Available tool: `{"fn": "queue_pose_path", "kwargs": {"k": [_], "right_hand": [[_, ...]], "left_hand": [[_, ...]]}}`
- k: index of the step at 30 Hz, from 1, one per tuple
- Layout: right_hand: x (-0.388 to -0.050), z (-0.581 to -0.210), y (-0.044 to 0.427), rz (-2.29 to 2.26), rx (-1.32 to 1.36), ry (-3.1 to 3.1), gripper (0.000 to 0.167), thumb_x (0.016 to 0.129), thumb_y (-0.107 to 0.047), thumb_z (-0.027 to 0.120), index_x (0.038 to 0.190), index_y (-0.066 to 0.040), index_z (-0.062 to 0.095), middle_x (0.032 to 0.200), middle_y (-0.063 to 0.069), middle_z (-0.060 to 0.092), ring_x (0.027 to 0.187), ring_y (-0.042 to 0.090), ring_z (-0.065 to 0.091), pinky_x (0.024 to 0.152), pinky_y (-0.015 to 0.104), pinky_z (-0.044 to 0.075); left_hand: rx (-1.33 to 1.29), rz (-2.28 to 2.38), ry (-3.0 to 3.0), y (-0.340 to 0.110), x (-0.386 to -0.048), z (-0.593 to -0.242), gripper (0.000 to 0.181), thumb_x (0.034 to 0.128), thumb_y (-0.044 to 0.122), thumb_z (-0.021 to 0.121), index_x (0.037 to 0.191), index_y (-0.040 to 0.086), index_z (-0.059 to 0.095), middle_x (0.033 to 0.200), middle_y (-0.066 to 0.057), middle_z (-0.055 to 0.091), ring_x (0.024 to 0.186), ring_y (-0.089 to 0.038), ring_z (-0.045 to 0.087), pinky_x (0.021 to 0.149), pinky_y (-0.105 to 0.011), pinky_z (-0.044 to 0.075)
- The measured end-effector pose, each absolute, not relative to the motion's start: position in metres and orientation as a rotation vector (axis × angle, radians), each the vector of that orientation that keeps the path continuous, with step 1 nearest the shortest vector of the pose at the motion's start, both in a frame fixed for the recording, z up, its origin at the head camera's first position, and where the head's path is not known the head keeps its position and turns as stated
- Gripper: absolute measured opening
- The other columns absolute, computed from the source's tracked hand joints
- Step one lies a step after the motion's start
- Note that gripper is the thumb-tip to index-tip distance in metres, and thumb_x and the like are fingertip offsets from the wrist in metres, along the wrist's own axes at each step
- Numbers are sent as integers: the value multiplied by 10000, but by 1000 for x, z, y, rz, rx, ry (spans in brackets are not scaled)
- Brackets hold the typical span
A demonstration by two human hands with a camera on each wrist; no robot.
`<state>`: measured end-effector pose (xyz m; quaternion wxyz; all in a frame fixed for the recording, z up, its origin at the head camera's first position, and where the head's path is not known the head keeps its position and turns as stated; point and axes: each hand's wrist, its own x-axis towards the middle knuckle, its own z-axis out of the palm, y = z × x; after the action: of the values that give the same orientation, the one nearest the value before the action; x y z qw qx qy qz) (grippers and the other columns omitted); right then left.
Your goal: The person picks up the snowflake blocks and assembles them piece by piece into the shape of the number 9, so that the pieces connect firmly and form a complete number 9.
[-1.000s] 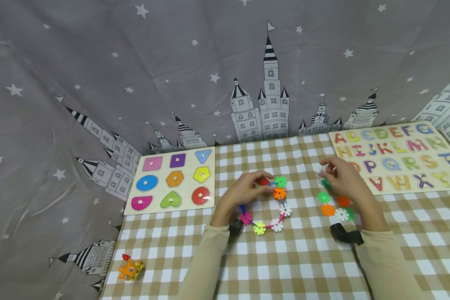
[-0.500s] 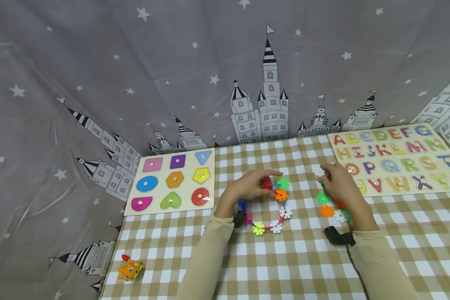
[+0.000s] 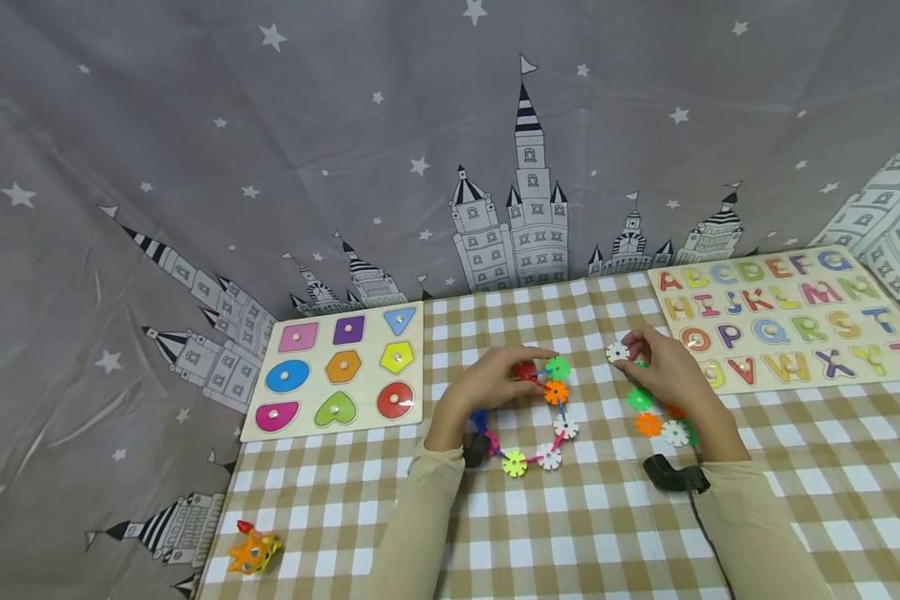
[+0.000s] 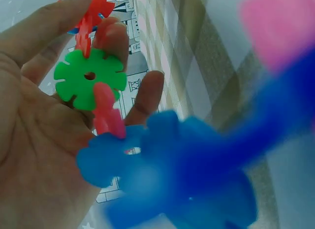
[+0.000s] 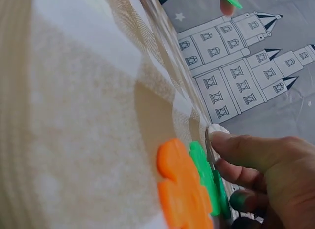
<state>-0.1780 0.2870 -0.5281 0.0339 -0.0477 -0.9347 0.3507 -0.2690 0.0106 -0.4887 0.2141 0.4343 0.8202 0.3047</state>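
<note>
A ring-shaped chain of slotted plastic flower discs stands on the cloth, with a yellow disc [image 3: 514,464] at the front and a green disc [image 3: 558,368] at the upper right. My left hand [image 3: 482,388] holds the chain by a red disc [image 3: 524,372]. In the left wrist view the thumb presses a red disc [image 4: 102,3], while a green disc [image 4: 74,74] and blurred blue discs hang near the palm. To the right, my right hand [image 3: 671,371] pinches a white disc [image 3: 617,352] between thumb and fingers, apart from the chain.
Below the right hand lie loose discs: green [image 3: 639,399], orange [image 3: 648,425] and white [image 3: 675,433]. A shape puzzle board [image 3: 375,400] lies at left, an alphabet board [image 3: 727,387] at right. An orange toy figure [image 3: 252,553] stands front left. A grey castle curtain [image 3: 390,200] backs the checked table.
My right hand has moved slightly left and brought the white disc out from the alphabet board's edge. The left hand stays on the chain, its fingers shifted a little. The head view has tilted slightly.
</note>
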Motion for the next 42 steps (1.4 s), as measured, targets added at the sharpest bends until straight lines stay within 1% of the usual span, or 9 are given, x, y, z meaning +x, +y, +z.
{"fn": "queue_pose_path", "kwargs": {"k": [3,5,9,12,17,24,32,37,42], "right_hand": [[-178,-530,287,1164,-100,-2818,281,900,-192,714,1096,-48,573,854,79,600,668,170,438,608,268,352],[-178,-530,286,1282,-61,-2763,269,901,-164,711,1106,-46,582,856,80,596,653,145,432,584,247,349],[-178,-525,278,1560,43,-2660,251,914,-121,692,1128,-36,593,873,100,605,647,111,484,577,216,412],[-177,-518,271,1692,134,-2610,258,923,-84,672,1159,-22,589,871,126,629,653,128,534,583,216,454],[-177,-513,265,1697,177,-2607,248,927,-54,655,1167,-26,597,835,122,651,647,174,550,573,231,452],[-179,-513,261,1690,263,-2605,213,932,-46,645,1140,-14,612,845,150,674,691,250,612,595,220,481],[-179,-511,256,1660,248,-2626,152,930,-73,657,1057,-6,608,847,150,680,642,98,527,566,215,435],[-179,-512,254,1557,222,-2676,86,929,-97,665,989,-44,632,824,112,688,618,90,494,549,221,420],[-180,-514,252,1422,205,-2698,42,914,-94,683,940,-83,652,751,52,631,603,90,463,541,224,395]], "left_hand": [[1223,886,2267,10,-270,-489,516,879,198,737,1370,180,580,1018,-32,650,851,-188,521,764,-237,424],[1227,900,2270,10,-270,-489,518,874,190,740,1367,170,582,1121,-44,667,901,-183,543,812,-244,445],[1220,905,2278,10,-269,-489,513,875,160,739,1363,150,583,1226,-58,655,1000,-163,571,923,-284,477],[1222,906,2275,11,-268,-488,509,881,142,732,1366,141,578,1197,-59,664,1013,-167,589,930,-288,487],[1248,930,2263,12,-268,-488,530,880,141,733,1380,133,558,1169,-69,679,1030,-165,620,930,-279,490],[1256,912,2278,13,-268,-485,514,883,150,731,1370,132,568,1219,-67,668,1019,-159,614,935,-280,487],[1257,862,2300,13,-267,-485,506,889,162,727,1369,121,574,1284,-59,646,1033,-151,593,955,-284,473],[1254,876,2287,12,-266,-486,523,884,162,733,1378,135,563,1253,-53,656,985,-138,590,915,-261,477],[1247,879,2281,11,-266,-487,523,882,165,736,1375,144,565,1236,-53,658,945,-127,569,882,-249,470]]}}
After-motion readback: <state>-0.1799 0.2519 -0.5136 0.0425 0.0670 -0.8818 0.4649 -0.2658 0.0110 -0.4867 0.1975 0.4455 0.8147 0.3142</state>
